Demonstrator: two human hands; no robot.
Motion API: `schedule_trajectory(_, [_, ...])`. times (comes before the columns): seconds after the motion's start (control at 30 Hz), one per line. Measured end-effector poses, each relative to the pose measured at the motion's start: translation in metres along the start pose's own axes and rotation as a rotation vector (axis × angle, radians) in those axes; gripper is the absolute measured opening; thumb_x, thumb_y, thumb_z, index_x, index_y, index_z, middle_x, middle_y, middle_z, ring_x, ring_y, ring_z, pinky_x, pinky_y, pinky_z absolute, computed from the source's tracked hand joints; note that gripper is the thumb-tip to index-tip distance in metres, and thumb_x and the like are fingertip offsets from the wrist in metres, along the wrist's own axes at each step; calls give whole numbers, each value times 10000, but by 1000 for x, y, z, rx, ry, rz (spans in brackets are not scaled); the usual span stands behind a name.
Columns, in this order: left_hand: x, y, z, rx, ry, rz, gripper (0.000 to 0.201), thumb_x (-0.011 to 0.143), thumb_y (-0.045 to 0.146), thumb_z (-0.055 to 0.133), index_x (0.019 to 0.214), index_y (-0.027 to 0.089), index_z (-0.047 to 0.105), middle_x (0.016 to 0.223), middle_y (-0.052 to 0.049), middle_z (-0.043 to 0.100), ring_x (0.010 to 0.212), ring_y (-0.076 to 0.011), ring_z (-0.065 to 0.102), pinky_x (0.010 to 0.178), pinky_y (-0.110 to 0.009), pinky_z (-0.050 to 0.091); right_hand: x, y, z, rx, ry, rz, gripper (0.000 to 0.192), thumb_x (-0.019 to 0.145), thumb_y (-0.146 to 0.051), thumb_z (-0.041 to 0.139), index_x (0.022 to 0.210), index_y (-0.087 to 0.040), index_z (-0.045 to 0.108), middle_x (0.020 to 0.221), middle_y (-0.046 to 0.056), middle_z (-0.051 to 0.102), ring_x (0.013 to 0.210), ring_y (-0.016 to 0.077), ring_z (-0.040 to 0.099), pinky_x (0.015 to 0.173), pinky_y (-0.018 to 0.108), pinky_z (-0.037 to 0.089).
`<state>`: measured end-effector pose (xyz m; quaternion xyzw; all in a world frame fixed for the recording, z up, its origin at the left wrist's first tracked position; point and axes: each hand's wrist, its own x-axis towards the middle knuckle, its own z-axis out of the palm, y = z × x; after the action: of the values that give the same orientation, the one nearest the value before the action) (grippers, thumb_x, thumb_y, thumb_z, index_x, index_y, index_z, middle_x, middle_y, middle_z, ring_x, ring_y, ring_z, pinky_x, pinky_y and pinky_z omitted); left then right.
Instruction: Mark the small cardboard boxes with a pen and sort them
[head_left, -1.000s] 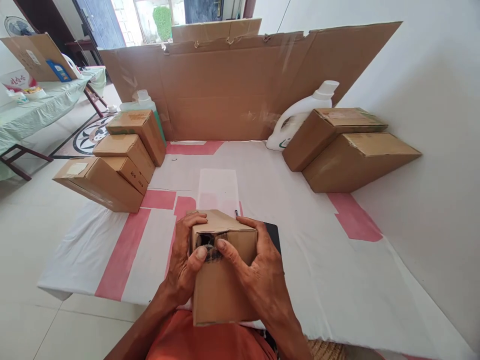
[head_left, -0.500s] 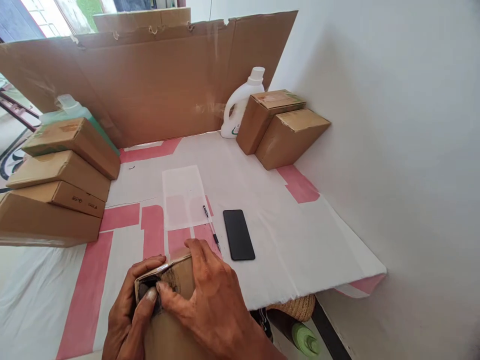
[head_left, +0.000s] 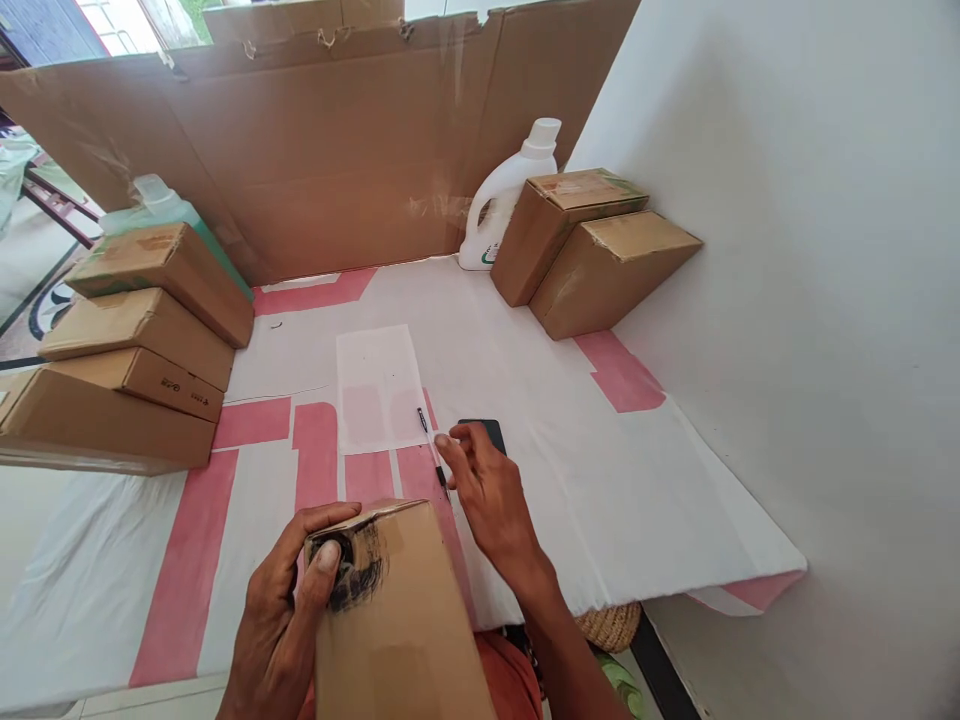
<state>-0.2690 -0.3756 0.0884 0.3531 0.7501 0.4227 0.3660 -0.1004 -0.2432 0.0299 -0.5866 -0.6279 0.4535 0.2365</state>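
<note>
Left hand: my left hand (head_left: 289, 600) grips the near cardboard box (head_left: 397, 620) at its left top corner, thumb pressed on the upper face beside a black scribbled patch (head_left: 358, 572).
Right hand: my right hand (head_left: 487, 490) is off the box, fingers loosely spread and holding nothing, hovering over the pen (head_left: 433, 453) and the black phone (head_left: 487, 432); I cannot tell whether a fingertip touches the pen.
Box in hand: it sits at the near table edge, tilted toward me, its lower end over my orange clothing (head_left: 510, 675).
Pen: lies on the white-and-pink table cover (head_left: 660, 480), its tip end at the right edge of a pale paper sheet (head_left: 379, 385), its near end under my right hand.
Phone: flat, screen dark, just right of the pen, mostly hidden by my fingers.
Left stack: four brown cartons (head_left: 135, 340) piled at the left table edge, with a green-tinted bottle (head_left: 161, 205) behind them.
Right pair: two brown cartons (head_left: 600, 250) side by side against the white wall (head_left: 810, 250), the rear one touching a white detergent jug (head_left: 506, 195).
Backdrop: a large flattened cardboard sheet (head_left: 322, 150) stands upright along the far table edge.
Below the table: a woven basket rim (head_left: 611, 625) shows under the cover's right near edge.
</note>
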Motion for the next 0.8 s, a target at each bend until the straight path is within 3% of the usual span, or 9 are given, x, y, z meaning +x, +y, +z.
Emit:
schedule_trajectory(0.1, [4,-2,2,-40,-27,10,462,971,632,553,1113,235,743,1063,-56,753,943,-245,670,730,-269,523,26,21,16,-212,7,88,150,944,-322,638,854,-217,579,716,51,661,738,270,679,670,331,400])
schedule_trajectory(0.23, [6,-10,0,-82,-48,17,450,988,614,543,1137,233,731,1089,-58,740,989,-249,654,770,-278,506,33,32,36,-142,24,42,215,890,-183,598,713,-246,493,690,46,629,697,239,641,634,323,331])
schedule_trajectory(0.33, [6,-17,-5,-114,-102,17,463,1000,616,534,1189,234,714,1101,-62,731,1014,-246,643,794,-278,494,34,33,30,-19,2,7,259,877,-236,612,659,-250,473,599,13,585,592,192,585,584,300,352])
schedule_trajectory(0.4, [7,-21,-8,-152,-175,13,484,1007,626,518,1221,232,699,1124,-69,722,1029,-247,637,809,-282,493,33,26,14,83,8,-12,254,929,-361,565,714,-255,480,562,-21,562,511,163,548,523,273,380])
schedule_trajectory(0.5, [11,-26,-8,-242,-258,-9,509,1017,642,486,1256,230,664,1128,-73,706,1001,-244,639,833,-304,496,17,-1,-15,520,67,-83,262,935,-479,604,840,-257,502,613,-51,594,455,133,554,417,219,391])
schedule_trajectory(0.6, [14,-30,-6,-292,-257,-11,511,1025,641,471,1275,228,640,1072,-65,684,971,-239,634,840,-319,484,-18,-33,-25,946,-101,-186,190,910,-390,741,874,-234,639,670,-31,675,482,117,631,407,176,450])
schedule_trajectory(0.7, [14,-32,-3,-299,-259,18,497,1033,624,467,1281,227,633,1038,-58,671,951,-228,619,845,-322,472,-54,-49,-14,989,-242,-244,144,983,-345,686,1009,-242,782,771,27,769,597,147,732,507,200,571])
schedule_trajectory(0.8, [11,-37,-4,-366,-313,71,535,993,626,535,1367,246,580,1083,-62,671,992,-247,626,882,-346,485,-72,-46,0,872,-151,-297,205,1018,-335,648,1108,-266,818,958,62,809,735,172,780,635,238,636])
